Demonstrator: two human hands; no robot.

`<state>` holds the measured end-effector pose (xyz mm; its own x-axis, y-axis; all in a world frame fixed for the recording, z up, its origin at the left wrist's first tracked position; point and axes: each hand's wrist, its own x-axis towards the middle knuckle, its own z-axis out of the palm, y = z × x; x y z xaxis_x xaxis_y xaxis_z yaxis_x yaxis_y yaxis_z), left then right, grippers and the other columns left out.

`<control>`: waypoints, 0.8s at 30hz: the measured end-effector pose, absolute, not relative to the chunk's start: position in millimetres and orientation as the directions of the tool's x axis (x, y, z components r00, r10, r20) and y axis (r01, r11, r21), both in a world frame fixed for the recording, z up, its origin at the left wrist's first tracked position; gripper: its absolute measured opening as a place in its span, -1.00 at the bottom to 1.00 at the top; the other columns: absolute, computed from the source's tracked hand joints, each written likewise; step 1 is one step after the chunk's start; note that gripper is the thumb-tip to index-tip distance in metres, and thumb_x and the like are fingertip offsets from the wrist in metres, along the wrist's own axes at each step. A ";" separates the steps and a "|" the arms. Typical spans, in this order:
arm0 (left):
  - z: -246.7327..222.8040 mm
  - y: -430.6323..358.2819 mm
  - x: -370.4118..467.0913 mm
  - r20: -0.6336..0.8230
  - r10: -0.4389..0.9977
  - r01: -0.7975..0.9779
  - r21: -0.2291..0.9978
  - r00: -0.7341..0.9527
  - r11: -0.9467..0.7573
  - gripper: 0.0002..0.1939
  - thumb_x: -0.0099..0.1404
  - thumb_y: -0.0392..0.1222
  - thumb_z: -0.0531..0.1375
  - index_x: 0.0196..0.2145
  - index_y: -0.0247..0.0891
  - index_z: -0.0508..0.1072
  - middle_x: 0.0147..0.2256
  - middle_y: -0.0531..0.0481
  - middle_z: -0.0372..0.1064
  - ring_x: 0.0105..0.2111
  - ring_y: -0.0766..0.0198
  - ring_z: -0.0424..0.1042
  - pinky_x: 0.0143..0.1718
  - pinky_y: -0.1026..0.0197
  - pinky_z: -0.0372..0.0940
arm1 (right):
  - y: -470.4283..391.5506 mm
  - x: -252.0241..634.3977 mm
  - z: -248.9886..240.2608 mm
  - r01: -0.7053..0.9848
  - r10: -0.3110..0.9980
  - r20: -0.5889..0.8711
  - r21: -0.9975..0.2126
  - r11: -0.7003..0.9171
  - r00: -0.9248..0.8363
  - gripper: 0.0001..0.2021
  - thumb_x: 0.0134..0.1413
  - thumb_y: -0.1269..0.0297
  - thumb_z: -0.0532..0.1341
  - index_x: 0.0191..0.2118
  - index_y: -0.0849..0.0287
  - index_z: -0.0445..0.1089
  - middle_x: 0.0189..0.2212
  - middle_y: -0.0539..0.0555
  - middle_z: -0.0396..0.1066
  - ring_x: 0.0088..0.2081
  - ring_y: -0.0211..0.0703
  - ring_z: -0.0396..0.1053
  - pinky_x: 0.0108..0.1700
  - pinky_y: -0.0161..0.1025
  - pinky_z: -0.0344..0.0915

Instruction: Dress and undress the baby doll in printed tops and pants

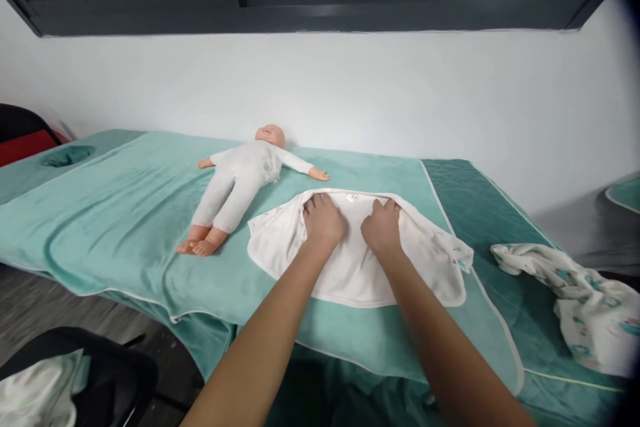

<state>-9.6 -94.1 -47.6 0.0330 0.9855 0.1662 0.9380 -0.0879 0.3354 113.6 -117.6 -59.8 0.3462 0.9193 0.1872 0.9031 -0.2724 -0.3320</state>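
A white baby top (360, 273) with a small label at the neck lies spread on the green bed cover, its sleeves out to both sides. My left hand (323, 219) is at the left of its neck opening, fingers curled on the cloth edge. On the other side of the label, my right hand (383, 225) is closed on the fabric, its fingertips partly hidden by the fold. Behind and to the left, a baby doll (247, 170) in a white bodysuit lies on its back, arms stretched out and feet bare.
The green bed cover (125, 213) runs along a white wall beneath a barred window. At the right lies a crumpled printed cloth (590, 307). A black chair (113, 360) with a folded cloth (43, 393) on it stands at the lower left. The bed has a face hole (67, 155).
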 end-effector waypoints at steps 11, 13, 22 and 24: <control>-56.9 -83.3 -14.6 0.211 0.973 0.926 0.341 0.094 -0.164 -0.38 0.44 -0.13 -0.12 0.40 -0.33 -0.06 0.38 -0.27 -0.05 0.36 -0.09 -0.02 0.30 -0.12 0.02 | -116.7 116.4 -75.0 0.903 0.903 0.291 -0.384 -0.192 0.316 -0.45 0.24 0.30 -0.06 0.30 0.39 0.11 0.25 0.47 0.07 0.32 0.38 -0.04 0.25 0.21 0.06; -55.7 -79.8 -16.1 0.218 0.969 0.930 0.318 0.119 -0.186 -0.37 0.45 -0.10 -0.14 0.40 -0.34 -0.07 0.39 -0.28 -0.07 0.36 -0.10 -0.02 0.30 -0.13 0.04 | -115.9 119.9 -75.0 0.929 0.904 0.307 -0.310 -0.201 0.298 -0.43 0.27 0.20 -0.04 0.32 0.39 0.06 0.28 0.49 0.03 0.31 0.41 -0.04 0.21 0.22 0.09; -53.0 -46.5 -8.7 0.212 0.959 0.927 0.285 0.187 -0.244 -0.34 0.46 -0.03 -0.14 0.41 -0.37 -0.07 0.40 -0.31 -0.11 0.36 -0.13 -0.02 0.29 -0.13 0.06 | -85.1 141.3 -79.2 0.960 0.914 0.316 -0.203 -0.195 0.253 -0.34 0.33 0.04 -0.09 0.38 0.38 -0.05 0.32 0.51 -0.03 0.32 0.44 -0.05 0.19 0.27 0.11; -56.4 -41.1 -7.5 0.223 0.956 0.925 0.287 0.190 -0.251 -0.34 0.46 -0.01 -0.14 0.41 -0.35 -0.07 0.40 -0.28 -0.11 0.36 -0.11 -0.01 0.29 -0.12 0.07 | -79.0 144.4 -81.3 0.961 0.903 0.349 -0.207 -0.185 0.249 -0.33 0.34 0.01 -0.11 0.39 0.38 -0.07 0.32 0.51 -0.04 0.32 0.44 -0.05 0.20 0.25 0.10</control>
<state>-7.5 -41.1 -56.4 0.1905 0.9559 0.2235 0.9245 -0.2512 0.2866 144.4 -79.0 -81.3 0.2494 0.9034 0.3487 0.9607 -0.1853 -0.2069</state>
